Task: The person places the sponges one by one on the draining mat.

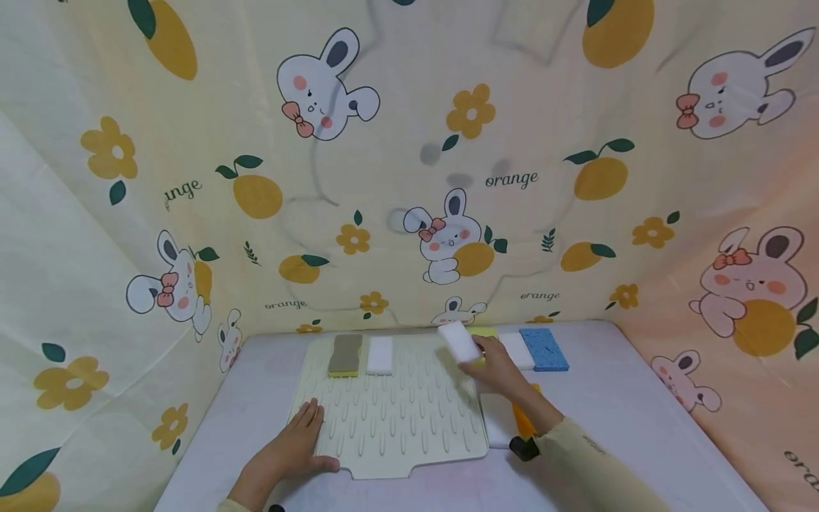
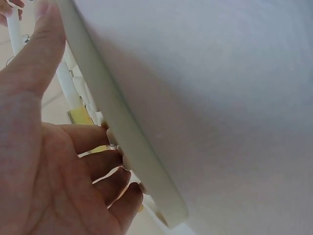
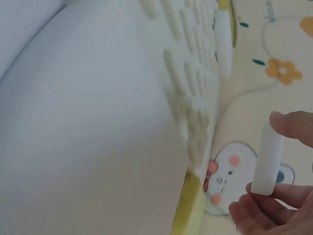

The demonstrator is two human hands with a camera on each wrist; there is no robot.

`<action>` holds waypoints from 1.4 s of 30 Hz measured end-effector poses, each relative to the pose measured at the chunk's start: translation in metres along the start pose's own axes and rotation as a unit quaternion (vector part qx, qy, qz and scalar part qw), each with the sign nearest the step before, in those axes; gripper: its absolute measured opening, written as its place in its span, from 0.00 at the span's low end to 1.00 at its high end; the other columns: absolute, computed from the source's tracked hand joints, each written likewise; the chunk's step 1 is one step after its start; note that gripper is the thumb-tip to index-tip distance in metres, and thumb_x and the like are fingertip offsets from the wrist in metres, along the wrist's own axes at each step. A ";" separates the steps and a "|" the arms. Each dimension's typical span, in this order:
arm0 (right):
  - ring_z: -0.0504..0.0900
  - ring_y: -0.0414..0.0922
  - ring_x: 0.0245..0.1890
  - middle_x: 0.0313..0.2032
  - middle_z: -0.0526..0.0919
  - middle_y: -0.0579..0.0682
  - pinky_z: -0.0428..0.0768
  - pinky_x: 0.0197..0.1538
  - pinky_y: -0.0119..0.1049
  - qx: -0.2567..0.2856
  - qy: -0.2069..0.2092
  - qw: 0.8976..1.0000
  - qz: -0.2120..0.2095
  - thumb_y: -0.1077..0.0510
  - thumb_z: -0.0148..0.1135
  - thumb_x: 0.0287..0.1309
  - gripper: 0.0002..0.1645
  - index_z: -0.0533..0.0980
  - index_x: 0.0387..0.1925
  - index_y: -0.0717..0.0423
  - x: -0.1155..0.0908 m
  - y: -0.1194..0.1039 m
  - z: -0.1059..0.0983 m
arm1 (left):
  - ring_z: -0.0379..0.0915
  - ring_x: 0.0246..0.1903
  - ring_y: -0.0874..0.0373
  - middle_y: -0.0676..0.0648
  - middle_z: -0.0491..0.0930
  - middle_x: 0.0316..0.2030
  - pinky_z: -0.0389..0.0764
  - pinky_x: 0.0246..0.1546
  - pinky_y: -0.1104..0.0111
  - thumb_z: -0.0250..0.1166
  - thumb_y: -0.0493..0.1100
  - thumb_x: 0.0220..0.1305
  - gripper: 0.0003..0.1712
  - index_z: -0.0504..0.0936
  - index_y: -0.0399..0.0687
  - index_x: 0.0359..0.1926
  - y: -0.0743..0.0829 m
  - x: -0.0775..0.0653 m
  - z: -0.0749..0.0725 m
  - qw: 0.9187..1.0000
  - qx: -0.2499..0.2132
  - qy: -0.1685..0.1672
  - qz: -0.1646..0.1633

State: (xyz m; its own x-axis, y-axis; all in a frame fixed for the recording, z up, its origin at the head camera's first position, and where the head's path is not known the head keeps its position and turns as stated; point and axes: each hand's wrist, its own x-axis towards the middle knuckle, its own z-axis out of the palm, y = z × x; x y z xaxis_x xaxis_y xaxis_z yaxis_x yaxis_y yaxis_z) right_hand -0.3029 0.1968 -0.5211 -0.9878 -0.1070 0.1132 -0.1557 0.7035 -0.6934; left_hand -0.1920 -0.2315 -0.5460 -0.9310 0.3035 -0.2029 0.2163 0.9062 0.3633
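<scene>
A pale cream ridged mat [image 1: 390, 427] lies on the table. My right hand [image 1: 498, 366] pinches a white sponge block [image 1: 458, 343] between thumb and fingers, above the mat's back right corner. The thumb presses one end and the fingers the other, as the right wrist view shows. My left hand [image 1: 291, 446] rests at the mat's front left corner, fingers laid along its left edge and thumb by the front edge. On the back left of the mat sit a grey-and-yellow scrub sponge [image 1: 345, 355] and, beside it, another white sponge [image 1: 380, 355].
Right of the mat are a yellow sponge [image 1: 483, 331] partly behind my right hand, a white sponge [image 1: 520, 351] and a blue sponge [image 1: 544, 348]. Under my right forearm lie a flat white piece [image 1: 498, 419] and an orange item [image 1: 526, 419], both partly hidden. Printed cloth [image 1: 409, 142] hangs around the table.
</scene>
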 end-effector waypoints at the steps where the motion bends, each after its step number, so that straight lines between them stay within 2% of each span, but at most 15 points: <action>1: 0.78 0.57 0.57 0.61 0.79 0.63 0.82 0.61 0.57 0.006 0.000 1.000 0.003 0.53 0.79 0.62 0.46 0.69 0.75 0.66 0.000 -0.003 0.002 | 0.44 0.82 0.27 0.21 0.51 0.80 0.55 0.81 0.41 0.80 0.67 0.54 0.70 0.59 0.20 0.77 0.000 0.000 0.000 1.000 0.000 0.000 0.000; 9: 0.79 0.56 0.54 0.58 0.80 0.63 0.85 0.58 0.57 0.000 0.013 1.000 -0.001 0.51 0.83 0.58 0.46 0.73 0.71 0.67 0.004 -0.024 0.025 | 0.44 0.82 0.27 0.22 0.52 0.80 0.56 0.80 0.40 0.80 0.67 0.54 0.70 0.59 0.20 0.77 0.000 0.001 -0.001 1.000 0.002 0.001 -0.001; 13: 0.80 0.57 0.53 0.57 0.81 0.64 0.86 0.56 0.57 0.004 0.016 1.000 -0.022 0.52 0.84 0.56 0.44 0.75 0.68 0.69 0.002 -0.033 0.037 | 0.44 0.82 0.27 0.22 0.52 0.80 0.56 0.80 0.40 0.80 0.67 0.54 0.70 0.60 0.20 0.77 0.000 0.000 0.000 1.000 0.001 0.003 -0.001; 18: 0.82 0.56 0.49 0.52 0.83 0.65 0.86 0.52 0.55 0.016 0.020 0.999 -0.047 0.54 0.85 0.53 0.43 0.77 0.64 0.73 0.003 -0.042 0.049 | 0.44 0.82 0.28 0.22 0.52 0.80 0.57 0.80 0.40 0.81 0.66 0.54 0.69 0.60 0.20 0.77 0.000 -0.001 0.000 1.000 -0.001 0.005 -0.001; 25: 0.82 0.56 0.48 0.50 0.82 0.63 0.86 0.51 0.54 0.019 0.014 0.999 -0.025 0.51 0.84 0.54 0.45 0.76 0.65 0.71 0.011 -0.046 0.062 | 0.44 0.82 0.28 0.23 0.52 0.81 0.57 0.80 0.39 0.80 0.67 0.53 0.70 0.60 0.21 0.78 0.003 -0.003 -0.002 1.000 -0.002 0.001 -0.007; 34: 0.82 0.56 0.52 0.55 0.82 0.65 0.85 0.55 0.53 0.061 -0.007 0.998 0.008 0.49 0.82 0.59 0.44 0.74 0.67 0.72 0.021 -0.046 0.079 | 0.44 0.82 0.28 0.23 0.52 0.81 0.56 0.80 0.39 0.81 0.67 0.53 0.70 0.60 0.21 0.78 0.005 -0.003 -0.004 1.000 -0.003 -0.001 -0.009; 38: 0.83 0.58 0.51 0.53 0.83 0.65 0.86 0.54 0.54 0.097 0.009 0.995 0.014 0.52 0.82 0.58 0.40 0.76 0.62 0.73 0.025 -0.047 0.087 | 0.44 0.82 0.28 0.23 0.52 0.81 0.57 0.80 0.40 0.80 0.67 0.54 0.69 0.60 0.21 0.78 0.005 -0.003 -0.003 1.000 -0.003 0.002 -0.005; 42: 0.83 0.56 0.48 0.49 0.83 0.64 0.86 0.51 0.53 0.090 0.042 0.995 0.021 0.52 0.83 0.54 0.37 0.78 0.57 0.72 0.029 -0.048 0.096 | 0.45 0.82 0.28 0.22 0.52 0.80 0.57 0.80 0.40 0.80 0.66 0.54 0.69 0.60 0.20 0.77 0.004 -0.003 -0.002 1.000 -0.004 0.005 -0.001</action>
State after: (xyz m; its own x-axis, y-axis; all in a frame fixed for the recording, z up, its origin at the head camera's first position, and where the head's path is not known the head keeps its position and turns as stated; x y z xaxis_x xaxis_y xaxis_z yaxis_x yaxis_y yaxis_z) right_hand -0.3244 0.0918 -0.5529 -0.9906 -0.0157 0.1361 -0.1208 0.5678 -0.8142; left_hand -0.1890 -0.2297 -0.5417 -0.9341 0.2991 -0.1950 0.2124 0.9045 0.3698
